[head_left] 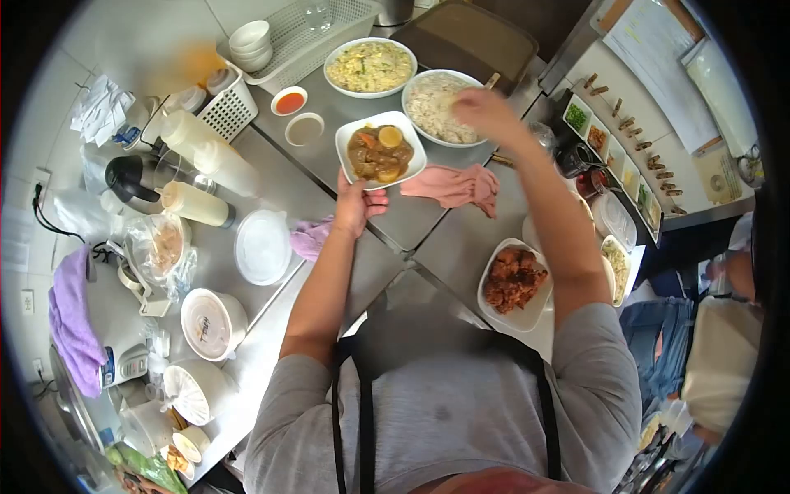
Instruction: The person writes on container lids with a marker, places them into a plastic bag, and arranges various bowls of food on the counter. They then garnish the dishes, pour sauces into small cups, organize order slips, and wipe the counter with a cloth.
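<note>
My left hand (354, 207) holds the near edge of a white square bowl (380, 183) from below, with its fingertips showing beside it. In the bowl is brown stew (378, 155) with orange and pale yellow chunks. My right hand (487, 114) is over the right side of a round white bowl (409, 111) filled with a pale rice dish (436, 103). Its fingers are curled together and slightly blurred; I cannot tell what they hold. A pink cloth (457, 188) lies between the square bowl and my right forearm. Behind is a bowl of yellow fried rice (370, 66).
Fried chicken (514, 280) sits in a white dish at right. Sauce dishes (290, 101), squeeze bottles (196, 203) and lidded tubs (212, 323) stand at left. A brown tray (469, 41) lies at the back. Topping containers (609, 156) line the right edge; another person (724, 346) stands beyond.
</note>
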Demonstrator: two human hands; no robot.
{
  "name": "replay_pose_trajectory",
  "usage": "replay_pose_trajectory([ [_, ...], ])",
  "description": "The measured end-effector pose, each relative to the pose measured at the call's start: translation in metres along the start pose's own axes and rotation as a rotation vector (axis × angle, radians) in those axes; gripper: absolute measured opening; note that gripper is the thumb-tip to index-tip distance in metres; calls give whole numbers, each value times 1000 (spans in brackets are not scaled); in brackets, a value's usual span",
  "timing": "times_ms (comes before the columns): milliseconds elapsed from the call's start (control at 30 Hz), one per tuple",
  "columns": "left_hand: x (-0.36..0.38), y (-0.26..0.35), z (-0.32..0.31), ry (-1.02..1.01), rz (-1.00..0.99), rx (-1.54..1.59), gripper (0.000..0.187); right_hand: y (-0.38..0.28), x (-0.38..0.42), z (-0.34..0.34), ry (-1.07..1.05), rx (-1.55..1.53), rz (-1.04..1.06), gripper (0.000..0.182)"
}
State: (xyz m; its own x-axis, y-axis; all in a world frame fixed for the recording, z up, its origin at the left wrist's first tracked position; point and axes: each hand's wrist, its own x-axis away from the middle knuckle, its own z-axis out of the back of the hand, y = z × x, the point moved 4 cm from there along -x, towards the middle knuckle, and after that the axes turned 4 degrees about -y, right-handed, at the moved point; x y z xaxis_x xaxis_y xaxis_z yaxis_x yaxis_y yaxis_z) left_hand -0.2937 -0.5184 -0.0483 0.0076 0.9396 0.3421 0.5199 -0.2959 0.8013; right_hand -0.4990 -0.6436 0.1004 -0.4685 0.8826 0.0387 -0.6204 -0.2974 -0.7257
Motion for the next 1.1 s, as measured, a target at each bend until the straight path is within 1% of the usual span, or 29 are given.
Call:
replay_pose_trajectory([
  [33, 0, -1, 1, -19, 0, 6, 47, -6, -16, -36, -34, 46, 87, 22],
  [100, 0, -1, 3, -43, 9, 20, 47, -12, -34, -97, -88, 104, 39, 22],
  [167, -1, 0, 4, -55, 25, 35, 46, -22, -39, -127, -134, 257, 20, 19],
  [200, -3, -3, 6, -95, 38, 68, 49, -22, -41, -137, -159, 333, 8, 18],
  [300, -6, -6, 9, -136, 59, 100, 50, -6, -55, -147, -118, 625, -118, 17],
  [400, -6, -6, 9, -156, 63, 113, 51, -10, -50, -139, -26, 657, -61, 20],
  [500, -2, -4, 7, -149, 42, 129, 51, -7, -50, -140, -81, 755, -106, 21],
  [567, -1, -5, 9, -93, 44, 119, 48, -14, -48, -138, -38, 750, -153, 21],
  [600, -2, -6, 9, -82, 52, 106, 47, -14, -49, -139, -29, 741, -104, 21],
  [633, -6, -13, 14, -90, 67, 140, 43, -11, -49, -141, -63, 754, -116, 25],
  [667, -11, -21, 19, -118, 95, 168, 40, -9, -47, -140, -29, 637, -233, 33],
  [700, -11, -19, 19, -119, 84, 120, 35, 9, -57, -148, 21, 675, -136, 39],
  [733, -6, -15, 15, -127, 71, 129, 36, -18, -37, -120, 61, 490, -269, 31],
  [767, 2, -7, 6, -62, 37, 59, 39, -28, -34, -105, 11, 678, -101, 19],
  [833, 0, -7, 6, -52, 16, 31, 41, -45, -6, -51, 220, 652, 48, 20],
  [900, -3, -7, 9, -40, -6, -12, 41, -58, 29, 18, 340, 711, 30, 20],
  [933, -3, -8, 9, -33, -3, -15, 40, -56, 51, 55, 354, 718, 25, 18],
  [967, -3, -10, 11, -25, -6, -16, 39, -48, 75, 93, 369, 727, 25, 17],
  [1000, -4, -11, 14, -17, -11, -13, 39, -34, 96, 128, 318, 879, -54, 17],
  [1033, -8, -13, 19, -52, -28, -23, 39, -15, 126, 165, 386, 743, -203, 19],
  [1067, -11, -16, 26, -40, -13, -15, 37, 11, 155, 202, 472, 780, -7, 20],
  [1100, -13, -18, 30, -26, 0, -4, 36, 57, 173, 241, 486, 812, -190, 23],
])
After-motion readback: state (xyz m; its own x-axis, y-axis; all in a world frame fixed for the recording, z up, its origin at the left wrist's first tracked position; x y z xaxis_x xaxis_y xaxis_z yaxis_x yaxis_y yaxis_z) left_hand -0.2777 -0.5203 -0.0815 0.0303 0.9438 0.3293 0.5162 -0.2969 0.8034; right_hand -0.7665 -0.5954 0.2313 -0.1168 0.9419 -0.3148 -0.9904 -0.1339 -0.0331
